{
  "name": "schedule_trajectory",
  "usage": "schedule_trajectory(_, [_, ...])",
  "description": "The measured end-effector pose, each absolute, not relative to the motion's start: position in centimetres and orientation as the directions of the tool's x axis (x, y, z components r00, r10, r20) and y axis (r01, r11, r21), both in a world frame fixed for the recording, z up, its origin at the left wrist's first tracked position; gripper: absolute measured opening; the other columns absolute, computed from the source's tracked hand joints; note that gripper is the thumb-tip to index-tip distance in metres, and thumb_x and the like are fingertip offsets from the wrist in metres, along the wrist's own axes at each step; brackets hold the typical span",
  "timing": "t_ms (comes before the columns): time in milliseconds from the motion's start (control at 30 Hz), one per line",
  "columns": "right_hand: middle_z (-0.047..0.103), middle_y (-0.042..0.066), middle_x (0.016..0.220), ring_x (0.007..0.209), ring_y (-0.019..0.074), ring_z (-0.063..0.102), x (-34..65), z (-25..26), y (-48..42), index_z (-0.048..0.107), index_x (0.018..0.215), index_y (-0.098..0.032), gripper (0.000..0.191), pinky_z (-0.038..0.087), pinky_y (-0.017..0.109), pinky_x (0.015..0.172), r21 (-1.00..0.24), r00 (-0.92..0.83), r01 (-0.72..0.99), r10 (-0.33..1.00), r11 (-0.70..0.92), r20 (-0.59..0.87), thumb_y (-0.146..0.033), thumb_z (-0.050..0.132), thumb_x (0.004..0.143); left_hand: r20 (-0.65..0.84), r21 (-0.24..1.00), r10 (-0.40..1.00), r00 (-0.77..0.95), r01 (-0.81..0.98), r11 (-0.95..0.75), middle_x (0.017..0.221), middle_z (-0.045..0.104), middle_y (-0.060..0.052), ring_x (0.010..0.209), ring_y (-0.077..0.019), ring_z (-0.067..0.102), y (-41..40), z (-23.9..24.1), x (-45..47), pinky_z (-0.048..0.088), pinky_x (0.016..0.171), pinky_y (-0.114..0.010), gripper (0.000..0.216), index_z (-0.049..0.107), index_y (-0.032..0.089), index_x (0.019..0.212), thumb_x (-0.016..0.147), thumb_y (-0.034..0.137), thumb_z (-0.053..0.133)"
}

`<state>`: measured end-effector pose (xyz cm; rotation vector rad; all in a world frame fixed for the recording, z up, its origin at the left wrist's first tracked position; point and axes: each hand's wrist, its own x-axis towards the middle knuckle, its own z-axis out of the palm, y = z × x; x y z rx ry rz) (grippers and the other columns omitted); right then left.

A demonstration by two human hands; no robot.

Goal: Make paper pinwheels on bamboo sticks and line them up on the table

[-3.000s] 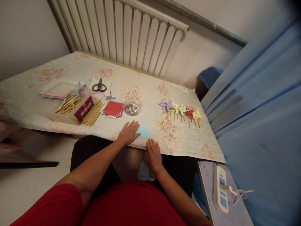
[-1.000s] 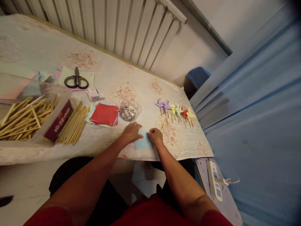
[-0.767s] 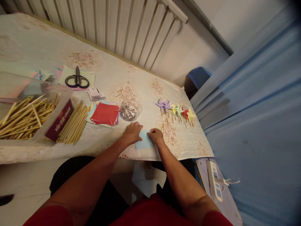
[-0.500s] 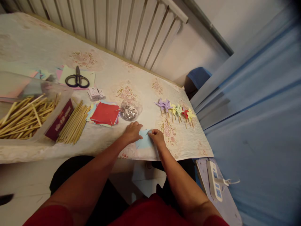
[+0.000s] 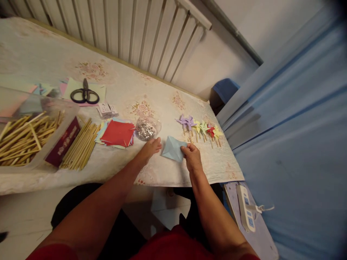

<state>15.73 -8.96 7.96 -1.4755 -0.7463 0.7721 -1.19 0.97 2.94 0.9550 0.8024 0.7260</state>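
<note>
Between finger and thumb, my right hand (image 5: pixel 193 156) pinches the right corner of a light blue paper square (image 5: pixel 174 148), which is tilted up above the tablecloth. Crease or cut lines show on the paper. My left hand (image 5: pixel 151 148) is apart from it on the left, fingers stretched out and holding nothing. Just beyond the left fingertips sits a clear round dish (image 5: pixel 146 129) of small shiny metal pieces. A stack of coloured paper squares (image 5: pixel 118 133), red on top, lies left of the dish.
Several small paper pinwheels (image 5: pixel 199 127) on sticks lie at the right. Leftward are a bundle of thin sticks (image 5: pixel 81 146), a clear bin (image 5: pixel 48 159) of sticks, black scissors (image 5: pixel 85 95) and small boxes (image 5: pixel 107 110). A power strip (image 5: pixel 246 208) rests beyond the table's right corner.
My right hand has raised the blue paper off the table and moved slightly right with it. My left hand has let go of the paper and drawn away to the left.
</note>
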Motion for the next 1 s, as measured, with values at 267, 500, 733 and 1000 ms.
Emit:
schedule_trajectory(267, [0.038, -0.01, 0.051, 0.048, 0.0072, 0.03, 15.0, 9.8, -8.5, 0.059, 0.067, -0.02, 0.026, 0.022, 0.022, 0.049, -0.997, 0.499, -0.032, 0.863, -0.066, -0.073, -0.034, 0.079, 0.059, -0.086, 0.663, 0.574, 0.814, -0.383, 0.643, 0.098, 0.075, -0.016, 0.094, -0.0266, 0.07, 0.0, 4.5, -1.6, 0.053, 0.083, -0.036, 0.045, 0.069, 0.012, 0.102, 0.075, 0.047, 0.077])
schedule_trajectory(500, [0.056, -0.006, 0.06, 0.054, 0.0097, 0.045, 14.5, 9.6, -7.3, 0.06, 0.071, -0.019, 0.025, 0.033, 0.023, 0.053, -0.995, 0.48, 0.054, 0.876, -0.082, -0.046, -0.036, 0.076, 0.06, -0.114, 0.613, 0.558, 0.822, -0.384, 0.691, 0.096, 0.076, -0.013, 0.078, -0.0223, 0.072, -0.6, 3.8, -1.1, 0.056, 0.073, -0.033, 0.037, 0.071, 0.011, 0.103, 0.071, 0.026, 0.081])
schedule_trajectory(733, [0.067, 0.004, 0.083, 0.077, 0.0182, 0.061, 13.8, 9.9, -8.2, 0.065, 0.086, -0.018, 0.018, 0.048, 0.032, 0.076, -0.805, 0.642, 0.587, 0.655, -0.087, 0.398, -0.032, 0.063, 0.076, -0.211, 0.556, 0.664, 0.718, -0.471, 0.685, 0.085, 0.076, -0.011, 0.075, -0.0238, 0.072, -0.4, 3.3, -0.8, 0.056, 0.067, -0.032, 0.034, 0.071, 0.01, 0.1, 0.068, 0.017, 0.081])
schedule_trajectory(1000, [0.065, 0.005, 0.084, 0.073, 0.0163, 0.06, 11.5, 5.8, -12.0, 0.067, 0.104, -0.02, 0.021, 0.049, 0.029, 0.069, -0.487, 0.244, 0.868, 0.773, 0.095, 0.586, -0.022, 0.049, 0.093, -0.236, 0.486, 0.72, 0.653, -0.562, 0.669, 0.092, 0.077, -0.012, 0.089, -0.0258, 0.073, -0.2, 2.6, -0.4, 0.057, 0.082, -0.038, 0.031, 0.069, 0.01, 0.108, 0.077, 0.016, 0.072])
